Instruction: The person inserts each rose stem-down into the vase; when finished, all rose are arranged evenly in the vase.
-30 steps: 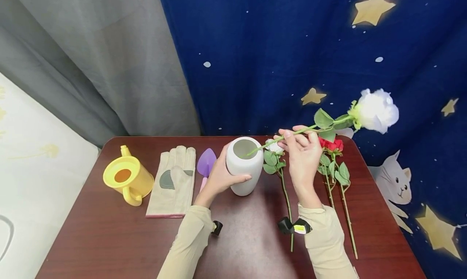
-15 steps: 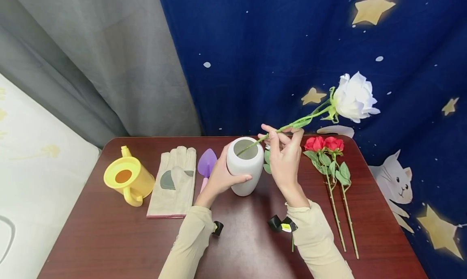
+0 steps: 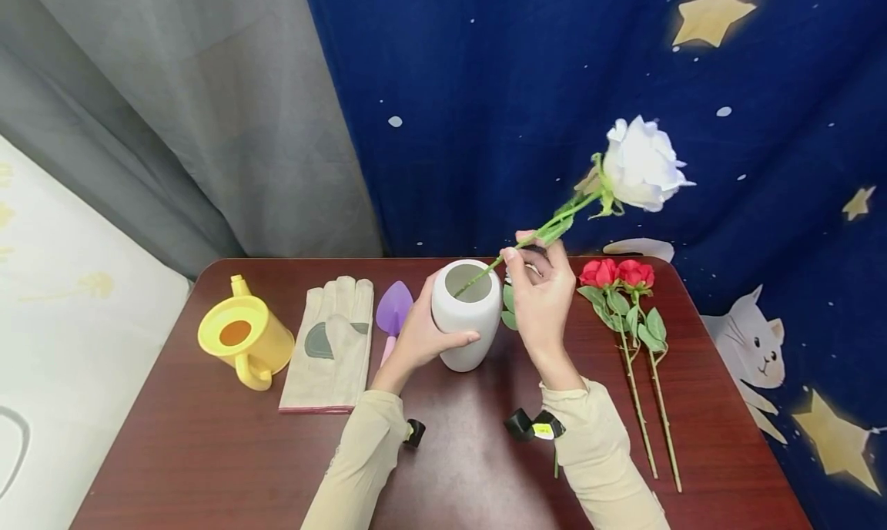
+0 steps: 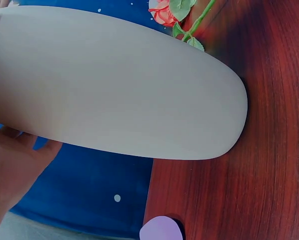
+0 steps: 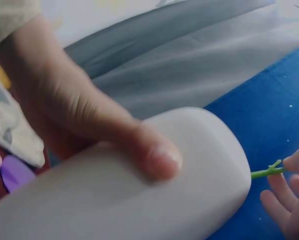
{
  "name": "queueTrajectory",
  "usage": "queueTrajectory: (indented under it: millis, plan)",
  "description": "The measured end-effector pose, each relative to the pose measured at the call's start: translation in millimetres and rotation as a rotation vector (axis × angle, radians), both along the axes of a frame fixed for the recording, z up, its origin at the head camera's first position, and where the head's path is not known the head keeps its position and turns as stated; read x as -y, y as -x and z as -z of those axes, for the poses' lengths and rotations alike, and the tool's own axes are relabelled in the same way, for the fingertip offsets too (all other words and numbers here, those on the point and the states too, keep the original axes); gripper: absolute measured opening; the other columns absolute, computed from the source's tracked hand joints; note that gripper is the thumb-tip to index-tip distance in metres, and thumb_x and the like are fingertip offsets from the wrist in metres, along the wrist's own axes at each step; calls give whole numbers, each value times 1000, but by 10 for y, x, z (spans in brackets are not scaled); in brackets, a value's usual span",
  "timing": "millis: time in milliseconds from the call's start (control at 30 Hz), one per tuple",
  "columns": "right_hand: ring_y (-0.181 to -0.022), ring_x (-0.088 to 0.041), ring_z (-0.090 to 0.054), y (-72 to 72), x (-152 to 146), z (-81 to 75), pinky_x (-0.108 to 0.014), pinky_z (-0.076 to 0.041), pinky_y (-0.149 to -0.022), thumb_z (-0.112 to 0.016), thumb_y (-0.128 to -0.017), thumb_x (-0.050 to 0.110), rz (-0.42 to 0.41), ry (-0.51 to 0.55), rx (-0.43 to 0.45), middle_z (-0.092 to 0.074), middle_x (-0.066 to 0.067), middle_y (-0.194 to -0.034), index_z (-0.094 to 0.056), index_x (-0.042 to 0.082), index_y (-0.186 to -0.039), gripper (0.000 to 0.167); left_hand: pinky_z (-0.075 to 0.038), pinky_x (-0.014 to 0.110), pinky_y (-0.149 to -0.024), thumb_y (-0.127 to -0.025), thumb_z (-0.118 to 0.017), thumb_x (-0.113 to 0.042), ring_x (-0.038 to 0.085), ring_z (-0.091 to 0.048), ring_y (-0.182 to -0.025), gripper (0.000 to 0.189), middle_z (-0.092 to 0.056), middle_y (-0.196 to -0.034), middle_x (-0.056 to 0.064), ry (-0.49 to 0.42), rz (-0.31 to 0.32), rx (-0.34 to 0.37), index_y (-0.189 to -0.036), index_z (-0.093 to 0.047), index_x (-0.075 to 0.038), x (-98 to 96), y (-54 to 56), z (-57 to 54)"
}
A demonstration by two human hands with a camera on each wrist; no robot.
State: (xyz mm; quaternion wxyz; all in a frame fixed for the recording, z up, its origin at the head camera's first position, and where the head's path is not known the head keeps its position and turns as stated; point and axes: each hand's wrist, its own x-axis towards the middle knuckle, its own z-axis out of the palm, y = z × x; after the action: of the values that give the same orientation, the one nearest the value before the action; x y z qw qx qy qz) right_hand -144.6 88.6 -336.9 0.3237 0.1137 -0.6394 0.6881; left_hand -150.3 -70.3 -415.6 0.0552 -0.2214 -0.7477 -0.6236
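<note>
At the left of the table (image 3: 464, 461), a yellow can (image 3: 272, 343) is seen, its spout pointed toward the curtain (image 3: 443, 114). Next to it a pale glove (image 3: 333, 380) is laid flat, and beside that a trowel (image 3: 393, 308), its purple blade turned away from the wearer. The vase (image 3: 474, 318) is stood upright on the table and is gripped at its side by the left hand (image 3: 421, 336), thumb laid across the front. Into its mouth is put the stem of a white rose (image 3: 643, 168) — slanted, bloom held up to the right — and that stem is pinched by the right hand (image 3: 543, 310) between thumb and fingers. Behind this hand another flower (image 3: 509, 306) is mostly hidden. Farther right, two red roses (image 3: 599, 274) are laid side by side.
</note>
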Motion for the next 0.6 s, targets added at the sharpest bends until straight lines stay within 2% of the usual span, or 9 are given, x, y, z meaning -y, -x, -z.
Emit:
queueTrajectory:
  millis: [167, 267, 433, 600]
  plan:
    - [-77, -21, -66, 54, 13, 52, -29, -52, -73, -67, -80, -7, -38, 23, 16, -59, -15, -93, -61, -11, -105, 26, -42, 42, -89, -59, -87, -11, 27, -54, -107, 95, -55, -122, 5, -1, -10, -1, -139, -35, -12, -6, -3, 14]
    - [-73, -19, -65, 35, 38, 19, -26, -52, -71, -69, -78, -9, -44, -3, 50, -62, -21, -88, -61, -11, -105, 29, -42, 41, -88, -59, -87, -10, 22, -54, -107, 95, -54, -123, 6, -3, -12, 5, -139, -35, -12, -4, -8, 17]
    - [-75, -30, -65, 1, 59, -48, -28, -51, -73, -68, -76, -12, -92, -123, 90, -64, -25, -87, -60, -13, -97, 22, -43, 41, -88, -60, -86, -9, 18, -53, -106, 95, -53, -124, 6, -4, -5, 11, -140, -34, -12, 1, -15, 10]
    - [-82, -18, -64, 77, 43, 40, -24, -46, -69, -70, -79, -2, -120, -293, 175, -69, -10, -86, -66, 0, -96, 18, -43, 41, -88, -61, -86, -9, 21, -53, -107, 95, -52, -125, 9, 18, -8, 14, -140, -33, -12, -4, -22, -7]
